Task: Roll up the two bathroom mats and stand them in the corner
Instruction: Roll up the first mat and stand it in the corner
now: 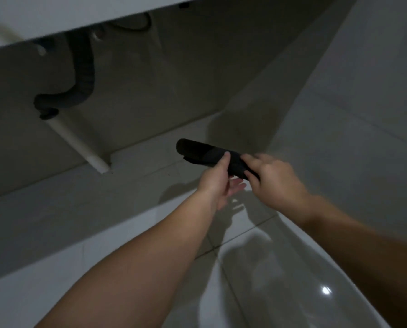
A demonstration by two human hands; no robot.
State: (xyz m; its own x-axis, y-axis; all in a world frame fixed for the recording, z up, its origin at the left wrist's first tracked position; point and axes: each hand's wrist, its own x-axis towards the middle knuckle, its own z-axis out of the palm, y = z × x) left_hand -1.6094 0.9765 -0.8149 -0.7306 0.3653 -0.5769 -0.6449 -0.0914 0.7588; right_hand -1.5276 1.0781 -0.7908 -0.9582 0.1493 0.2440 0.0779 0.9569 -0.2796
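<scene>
Grey tiled floor (131, 233) fills most of the view, dim light, glossy, meeting the wall under a white vanity (55, 17) at upper left; the far corner sits behind the hands, near where the two walls join. Dark corrugated drain hose (84, 74) drops from the vanity into a white pipe (79, 143) that runs to the floor by the wall edge. White curved fixture (304, 292) at lower right, probably a toilet or tub rim, can't tell which. Rolled mat (197, 151), black, already in a tight tube, held off the floor, tilted, its free end pointing toward the wall and the near end between both hands. Right hand (275, 181) closed over the near end from above. Left hand (219, 183) grips the roll at mid length, thumb on top, fingers underneath. Judgement: rolling of this mat looks done, it is not yet stood up, it needs tipping upright and setting against the corner. Second mat not in view, so can't tell if it's rolled or placed; roughly early to mid task. Motion blur on the right arm
</scene>
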